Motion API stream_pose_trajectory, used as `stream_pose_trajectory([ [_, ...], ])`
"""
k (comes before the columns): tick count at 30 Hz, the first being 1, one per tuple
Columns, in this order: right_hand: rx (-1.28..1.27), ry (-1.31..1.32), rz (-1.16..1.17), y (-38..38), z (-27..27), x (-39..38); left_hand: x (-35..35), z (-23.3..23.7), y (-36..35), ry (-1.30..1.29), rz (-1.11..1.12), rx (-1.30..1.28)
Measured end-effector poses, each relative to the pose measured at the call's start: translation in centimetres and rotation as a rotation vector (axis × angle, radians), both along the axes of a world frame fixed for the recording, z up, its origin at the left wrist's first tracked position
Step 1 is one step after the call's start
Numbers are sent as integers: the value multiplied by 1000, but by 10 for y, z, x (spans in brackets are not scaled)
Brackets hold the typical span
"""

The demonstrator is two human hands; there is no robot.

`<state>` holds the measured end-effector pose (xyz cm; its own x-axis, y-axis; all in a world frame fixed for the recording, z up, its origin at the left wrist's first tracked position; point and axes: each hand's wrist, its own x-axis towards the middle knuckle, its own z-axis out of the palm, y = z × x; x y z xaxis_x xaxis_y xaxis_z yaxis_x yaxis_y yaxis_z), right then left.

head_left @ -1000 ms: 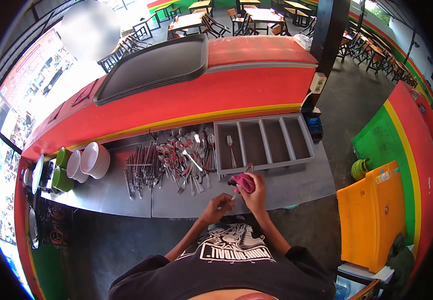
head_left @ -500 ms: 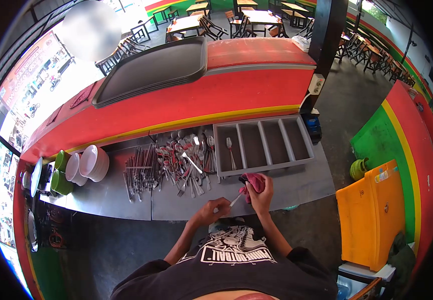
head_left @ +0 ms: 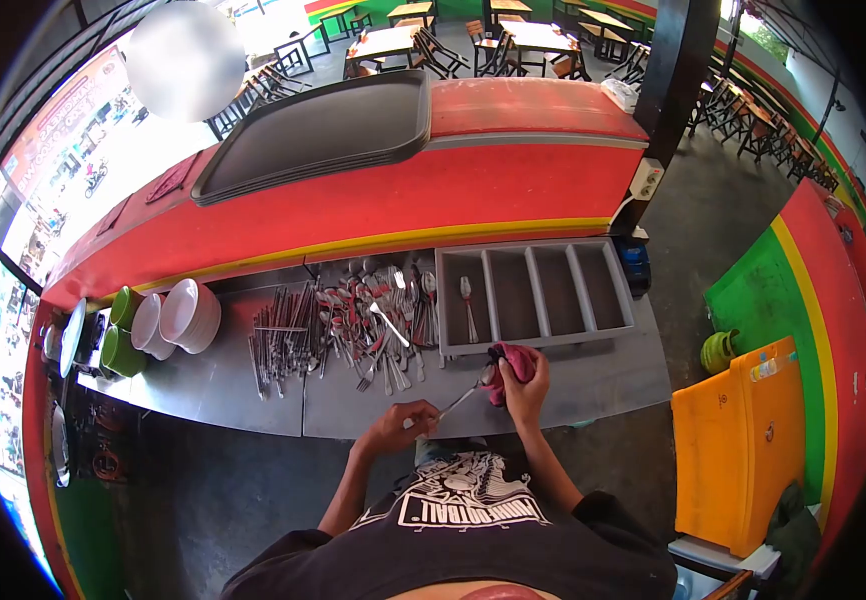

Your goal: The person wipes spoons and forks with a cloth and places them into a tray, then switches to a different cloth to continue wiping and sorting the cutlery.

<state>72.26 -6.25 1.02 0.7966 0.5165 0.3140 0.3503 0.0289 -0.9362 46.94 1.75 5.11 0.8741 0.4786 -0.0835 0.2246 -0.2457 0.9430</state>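
My left hand (head_left: 400, 426) is closed on the handle of a spoon (head_left: 463, 400), near the counter's front edge. The spoon's bowl points up and right to a dark red cloth (head_left: 513, 372), which my right hand (head_left: 527, 392) grips. Beyond my hands stands a grey cutlery tray (head_left: 443, 345) with four long compartments; its leftmost one holds cutlery (head_left: 468, 305). Left of the tray lies a heap of mixed spoons and forks (head_left: 363, 325), and beside that a pile of thin cutlery (head_left: 283, 340), perhaps knives.
White bowls (head_left: 191, 315) and green bowls (head_left: 121, 355) are stacked at the left of the steel counter (head_left: 353, 405). Dark serving trays (head_left: 323, 130) lie on the red ledge (head_left: 533, 185) behind. A black post (head_left: 668, 100) rises at the back right; an orange container (head_left: 738, 450) stands at the right.
My left hand has moved slightly left and away from the cloth, and more of the spoon, with its bowl, now shows. The view has shifted slightly.
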Motion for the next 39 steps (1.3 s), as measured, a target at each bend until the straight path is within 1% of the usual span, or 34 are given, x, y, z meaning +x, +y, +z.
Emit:
stream_pose_trajectory([
  [6,15,107,-27,9,-17,8,-11,3,3,-33,59,-62],
  [10,24,198,11,13,-18,9,-11,0,4,-91,156,-114],
  [13,76,338,202,13,3,5,-1,-7,2,-191,261,-186],
  [15,98,459,396,15,0,5,12,-9,0,-261,336,-283],
  [16,109,519,493,15,-3,4,17,-13,-1,-255,336,-308],
  [17,125,500,589,14,-4,2,22,-20,-1,-250,336,-332],
  [20,184,699,840,13,11,-7,41,-17,-8,-235,285,-471],
  [21,162,721,871,10,17,-7,46,-15,-11,-231,258,-528],
  [24,172,735,899,8,9,-6,53,-26,-19,-236,225,-738],
  [27,144,697,877,5,3,-1,53,-26,-21,-227,179,-858],
  [30,87,626,776,6,4,-4,55,-30,-21,-162,189,-745],
  [33,15,563,664,8,4,-9,63,-26,-22,-130,222,-457],
  [36,-47,459,625,9,3,-8,63,-36,-25,-44,254,-207],
  [39,-76,419,603,9,3,-12,62,-28,-26,-49,264,-116],
])
